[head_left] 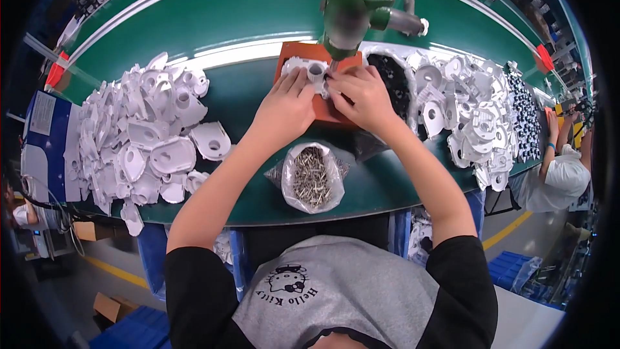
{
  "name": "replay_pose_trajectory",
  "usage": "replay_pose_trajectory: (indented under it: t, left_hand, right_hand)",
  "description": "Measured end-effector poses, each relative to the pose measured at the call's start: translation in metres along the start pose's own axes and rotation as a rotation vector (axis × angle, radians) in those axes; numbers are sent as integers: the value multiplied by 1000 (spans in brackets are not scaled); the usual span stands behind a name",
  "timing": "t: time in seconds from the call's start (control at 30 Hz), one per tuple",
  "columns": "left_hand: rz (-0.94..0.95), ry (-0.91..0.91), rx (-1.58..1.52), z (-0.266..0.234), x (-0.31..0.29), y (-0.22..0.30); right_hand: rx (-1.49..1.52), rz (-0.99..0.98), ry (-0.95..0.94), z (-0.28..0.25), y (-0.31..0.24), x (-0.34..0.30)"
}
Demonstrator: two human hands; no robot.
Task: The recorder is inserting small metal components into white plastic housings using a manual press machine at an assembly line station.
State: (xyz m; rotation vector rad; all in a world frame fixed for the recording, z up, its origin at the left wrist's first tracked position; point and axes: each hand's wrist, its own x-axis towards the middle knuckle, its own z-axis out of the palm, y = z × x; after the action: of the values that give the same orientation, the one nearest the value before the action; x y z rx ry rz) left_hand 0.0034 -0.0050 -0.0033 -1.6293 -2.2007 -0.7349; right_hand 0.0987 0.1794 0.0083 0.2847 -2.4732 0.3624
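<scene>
A white moulded plastic part (316, 71) with a round boss lies in an orange fixture (282, 58) under the green head of a bench machine (347, 16). From the left, my left hand (287, 105) holds the part, fingers close together along its near edge. My right hand (365, 95) is closed at the part's right side, thumb and fingers drawn together below the machine's tip. Something small and dark shows at its fingertips, too small to name. A clear bag of metal screws (312, 179) sits open on the green bench, nearer to me than the fixture.
A large heap of white plastic parts (145, 132) covers the left of the bench, beside a blue-and-white box (46, 142). Right of the fixture stand a bag of black pieces (391, 77), more white parts (478, 116) and rows of small dark pieces (524, 116). Another person (558, 178) works far right.
</scene>
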Motion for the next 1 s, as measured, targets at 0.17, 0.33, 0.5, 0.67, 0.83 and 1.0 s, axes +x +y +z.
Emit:
replay_pose_trajectory:
  t: [0.17, 0.33, 0.5, 0.67, 0.83, 1.0]
  left_hand:
    - [-41, 71, 66, 8, -1, 11]
    - [-62, 185, 37, 16, 0, 13]
    - [-72, 198, 36, 16, 1, 8]
    - [-61, 268, 49, 15, 4, 7]
    - [-69, 275, 43, 14, 4, 7]
    - [-70, 272, 42, 15, 4, 6]
  right_hand:
    - [-102, -6, -53, -7, -15, 3]
    - [-78, 95, 87, -20, -46, -7]
    - [202, 0, -200, -28, -86, -33]
    - [-15, -94, -331, -19, -98, -42]
    - [-126, -155, -373, -20, -100, -39]
    - [-151, -168, -344, -14, -100, -40]
